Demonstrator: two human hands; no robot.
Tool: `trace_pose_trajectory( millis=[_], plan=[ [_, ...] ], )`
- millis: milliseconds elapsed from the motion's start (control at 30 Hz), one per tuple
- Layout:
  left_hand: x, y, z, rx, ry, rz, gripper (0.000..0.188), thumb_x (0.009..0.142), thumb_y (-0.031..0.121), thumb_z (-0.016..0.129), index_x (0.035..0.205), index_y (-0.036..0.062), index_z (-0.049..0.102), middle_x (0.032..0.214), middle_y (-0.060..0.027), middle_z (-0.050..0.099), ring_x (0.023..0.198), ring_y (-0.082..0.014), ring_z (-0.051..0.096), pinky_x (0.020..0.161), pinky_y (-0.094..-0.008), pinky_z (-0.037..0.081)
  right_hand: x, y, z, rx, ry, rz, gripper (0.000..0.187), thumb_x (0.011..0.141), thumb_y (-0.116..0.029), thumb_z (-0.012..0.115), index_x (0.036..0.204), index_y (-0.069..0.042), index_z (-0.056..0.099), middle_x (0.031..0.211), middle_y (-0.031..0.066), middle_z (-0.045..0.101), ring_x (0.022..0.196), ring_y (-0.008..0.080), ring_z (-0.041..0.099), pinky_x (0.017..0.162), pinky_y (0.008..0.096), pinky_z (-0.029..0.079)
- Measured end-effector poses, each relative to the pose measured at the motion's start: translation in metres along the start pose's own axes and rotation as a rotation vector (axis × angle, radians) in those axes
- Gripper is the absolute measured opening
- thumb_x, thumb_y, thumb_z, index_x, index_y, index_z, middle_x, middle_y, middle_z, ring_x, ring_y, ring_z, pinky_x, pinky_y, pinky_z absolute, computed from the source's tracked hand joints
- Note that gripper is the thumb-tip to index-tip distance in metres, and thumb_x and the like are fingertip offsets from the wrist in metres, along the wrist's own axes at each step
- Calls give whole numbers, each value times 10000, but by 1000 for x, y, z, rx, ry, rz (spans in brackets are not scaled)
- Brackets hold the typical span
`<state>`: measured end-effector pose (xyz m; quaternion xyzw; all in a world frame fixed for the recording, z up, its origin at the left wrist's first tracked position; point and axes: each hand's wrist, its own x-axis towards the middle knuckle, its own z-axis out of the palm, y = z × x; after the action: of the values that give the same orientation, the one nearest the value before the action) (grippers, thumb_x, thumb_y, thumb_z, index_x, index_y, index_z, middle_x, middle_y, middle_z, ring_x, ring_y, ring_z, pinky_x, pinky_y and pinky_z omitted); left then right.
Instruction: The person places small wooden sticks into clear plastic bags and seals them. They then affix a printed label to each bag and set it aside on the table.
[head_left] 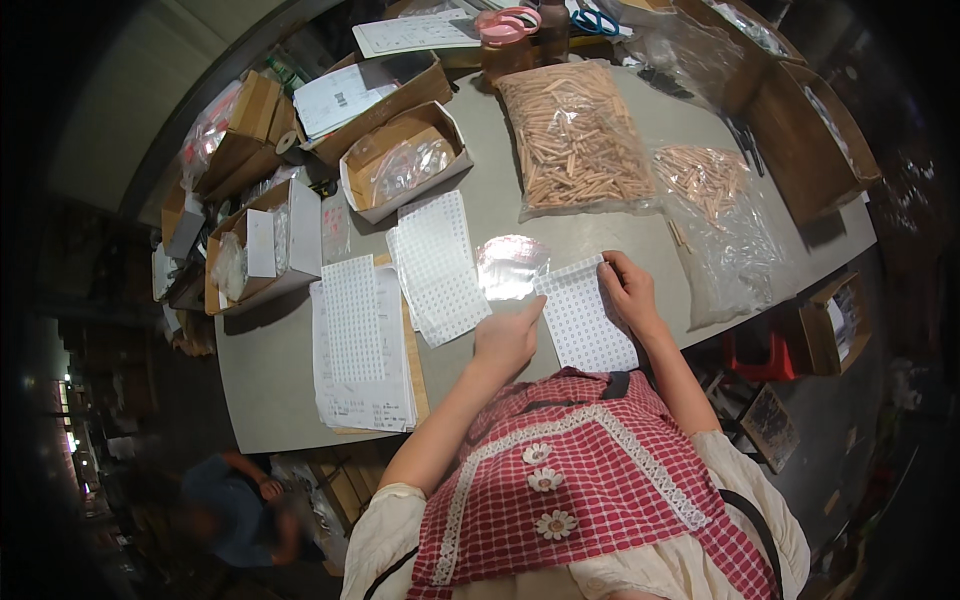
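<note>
Just in front of my apron, a white sheet printed with rows of small marks (590,325) is held between my two hands. My right hand (632,295) pinches its far right corner, fingers bent over the edge. On the other side, my left hand (507,338) has its fingers closed, with the tips at the sheet's left edge. A shiny clear plastic bag (512,265) lies flat just beyond my left hand. To the left of it rest more marked white sheets (438,265), overlapping on the grey table.
A big clear bag of small wooden sticks (578,140) lies at the back, an opened one (705,185) to its right. Papers on a board (365,385) and white boxes (405,160) stand left. A cardboard box (815,150) is far right. Another person (235,510) is at lower left.
</note>
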<state>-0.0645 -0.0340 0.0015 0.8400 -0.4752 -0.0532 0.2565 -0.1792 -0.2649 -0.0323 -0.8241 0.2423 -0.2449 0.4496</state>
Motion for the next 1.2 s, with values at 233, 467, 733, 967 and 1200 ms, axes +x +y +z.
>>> trace_pose_trajectory(
  millis=[233, 467, 733, 967, 1200],
  plan=[
    [7, -2, 5, 6, 102, 1, 266, 973, 177, 624, 1210, 170, 745, 682, -164, 666, 609, -344, 676, 566, -456, 514, -1, 1, 0, 7, 12, -9, 241, 1001, -212, 647, 1154, -31, 691, 814, 151, 686, 706, 209, 674, 671, 332, 522],
    [15, -8, 5, 39, 40, -30, 314, 951, 159, 617, 1242, 158, 735, 665, -166, 667, 589, -351, 674, 561, -463, 515, 0, 2, 0, -7, 3, 6, 246, 1000, -206, 644, 1163, -28, 690, 828, 155, 691, 717, 212, 677, 680, 332, 523],
    [27, -13, 11, 52, -90, -83, 374, 955, 151, 547, 1301, 134, 688, 730, -217, 693, 688, -391, 706, 619, -521, 538, 3, 8, 4, 50, 35, 17, 245, 1000, -221, 655, 1151, -32, 694, 817, 133, 696, 722, 189, 666, 687, 322, 520],
    [8, 2, -3, -180, -82, -134, 323, 1037, 240, 461, 1258, 104, 652, 885, -195, 722, 839, -402, 712, 764, -502, 550, 12, 38, 14, 197, 22, 158, 235, 935, -253, 761, 1038, -47, 714, 702, -18, 619, 663, 65, 539, 612, 262, 457],
    [-33, 1, -10, -608, -107, -413, 455, 991, 280, 645, 1374, 37, 612, 980, -156, 760, 886, -312, 738, 798, -410, 570, -5, 6, 2, 739, 118, 119, 89, 1008, -99, 684, 1065, -34, 661, 878, -66, 586, 764, 21, 493, 683, 182, 391]
  ],
)
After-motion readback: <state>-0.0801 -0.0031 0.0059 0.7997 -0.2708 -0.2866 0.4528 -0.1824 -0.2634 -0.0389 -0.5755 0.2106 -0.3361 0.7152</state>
